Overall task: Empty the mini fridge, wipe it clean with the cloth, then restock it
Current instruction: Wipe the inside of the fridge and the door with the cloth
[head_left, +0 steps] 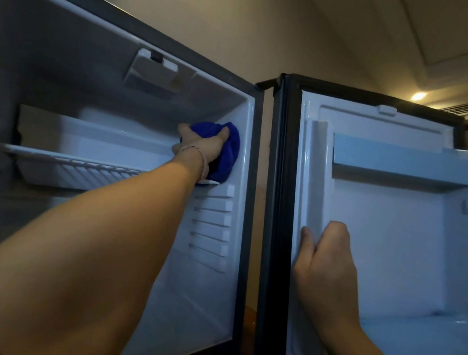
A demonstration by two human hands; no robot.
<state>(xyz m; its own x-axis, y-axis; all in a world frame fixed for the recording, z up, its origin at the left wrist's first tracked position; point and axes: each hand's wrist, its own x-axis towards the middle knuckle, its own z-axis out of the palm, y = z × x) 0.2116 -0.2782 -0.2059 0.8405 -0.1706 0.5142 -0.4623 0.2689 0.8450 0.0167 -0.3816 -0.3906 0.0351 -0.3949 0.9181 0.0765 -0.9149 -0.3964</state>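
Note:
The mini fridge stands open with a white interior and nothing stored in it. My left hand reaches deep inside and presses a bunched blue cloth against the right inner wall, just above the wire shelf. My right hand grips the raised inner edge of the open fridge door, fingers curled over the white liner. A thin bracelet circles my left wrist.
The door's upper shelf and lower bin hold nothing. A thermostat box hangs from the fridge ceiling. Shelf-slot ribs line the right wall. A beige wall and ceiling lights lie behind.

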